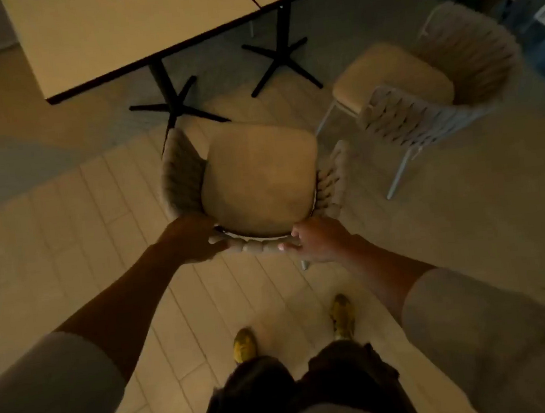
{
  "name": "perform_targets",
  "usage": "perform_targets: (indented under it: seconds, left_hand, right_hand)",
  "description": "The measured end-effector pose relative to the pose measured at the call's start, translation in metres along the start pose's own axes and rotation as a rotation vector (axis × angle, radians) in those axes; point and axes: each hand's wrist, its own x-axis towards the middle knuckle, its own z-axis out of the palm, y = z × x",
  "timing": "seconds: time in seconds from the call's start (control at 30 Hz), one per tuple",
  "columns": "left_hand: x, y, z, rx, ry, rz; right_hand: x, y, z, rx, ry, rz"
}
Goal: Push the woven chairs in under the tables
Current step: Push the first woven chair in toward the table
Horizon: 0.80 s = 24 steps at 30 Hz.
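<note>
Left hand (pixel 194 238), right hand (pixel 319 240) grip chair (pixel 261 180), facing table (pixel 131 29).

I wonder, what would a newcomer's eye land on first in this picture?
Most striking is the woven chair at centre frame, its back rim gripped by the left hand and right hand, with its seat facing the pale table ahead and not yet under it. A second woven chair stands at an angle on the right, apart from the first.
</note>
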Motion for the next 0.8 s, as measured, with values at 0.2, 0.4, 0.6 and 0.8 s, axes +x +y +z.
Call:
perform_targets:
  seconds: [0.2,0.4,0.6,0.8]
  left_hand:
    - [0.019,-0.036,0.013,0.032,-0.011,0.084]
    - [0.054,-0.056,0.051,-0.011,-0.046,0.098]
    - [0.106,-0.071,0.100,-0.031,-0.044,0.113]
    - [0.126,-0.076,0.123,0.160,-0.059,0.201]
  right_hand:
    - [0.029,-0.026,0.034,0.054,0.126,0.115]
    - [0.057,-0.023,0.076,-0.008,0.282,0.211]
    - [0.095,-0.023,0.125,0.006,0.358,0.281]
    - [0.115,-0.013,0.159,-0.040,0.428,0.278]
